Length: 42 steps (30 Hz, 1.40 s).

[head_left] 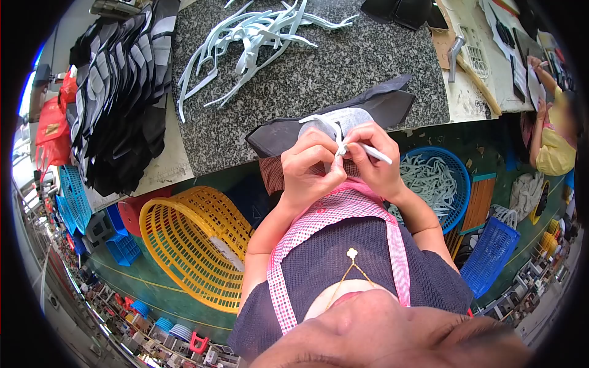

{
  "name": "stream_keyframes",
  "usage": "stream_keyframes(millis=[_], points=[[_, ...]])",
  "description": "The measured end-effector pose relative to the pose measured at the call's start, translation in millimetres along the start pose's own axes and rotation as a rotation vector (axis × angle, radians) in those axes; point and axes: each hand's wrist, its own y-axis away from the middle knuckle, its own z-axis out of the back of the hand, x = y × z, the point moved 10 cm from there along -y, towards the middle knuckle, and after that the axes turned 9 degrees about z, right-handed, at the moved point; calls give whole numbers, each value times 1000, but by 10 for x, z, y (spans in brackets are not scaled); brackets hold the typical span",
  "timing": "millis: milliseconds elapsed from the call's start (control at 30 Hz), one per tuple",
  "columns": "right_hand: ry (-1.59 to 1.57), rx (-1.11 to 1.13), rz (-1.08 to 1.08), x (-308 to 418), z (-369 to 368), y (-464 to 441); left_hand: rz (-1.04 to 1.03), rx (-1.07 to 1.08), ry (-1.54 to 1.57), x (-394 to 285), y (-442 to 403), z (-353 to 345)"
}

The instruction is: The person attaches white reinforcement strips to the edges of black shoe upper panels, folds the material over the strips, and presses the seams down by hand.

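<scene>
My left hand (311,167) is closed in a pinch on a narrow pale strip (378,154) in front of my chest. From the other side my right hand (375,158) pinches the same strip, and one end sticks out past its fingers. The strip crosses itself between my fingertips; whether it forms a knot I cannot make out. Just beyond my fingers lies a dark sheet piece (270,138) with a light grey patch (358,116), at the front edge of the speckled stone tabletop (215,138). The strip runs up over this patch. My fingers hide part of it.
More pale strips (248,52) lie piled on the tabletop. Black and grey pieces (126,92) are stacked at left. A yellow basket (184,239) and a blue basket (463,168) of strips stand below. A metal-headed tool (455,58) lies at right, near another person (555,138).
</scene>
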Motion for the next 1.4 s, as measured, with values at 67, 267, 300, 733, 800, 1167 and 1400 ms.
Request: stream_keyframes(millis=[67, 267, 300, 733, 800, 1167, 1400], points=[[-330, -43, -313, -263, -56, 147, 27, 6, 59, 46, -1, -3], [-661, -299, -373, -464, 143, 126, 75, 2, 159, 222, 18, 25], [-650, -324, -380, -472, 182, 131, 79, -1, 170, 234, 17, 25], [-433, 27, -617, -744, -26, 233, -242, 134, -275, -13, 185, -314], [-184, 69, -539, -711, -6, 125, -268, 158, -319, 10, 233, -345], [-73, 31, -212, -340, 77, -8, 433, -85, 243, 651, 287, 20], [-417, -34, -417, -438, -101, 237, 442, -33, 318, 640, 226, 13]])
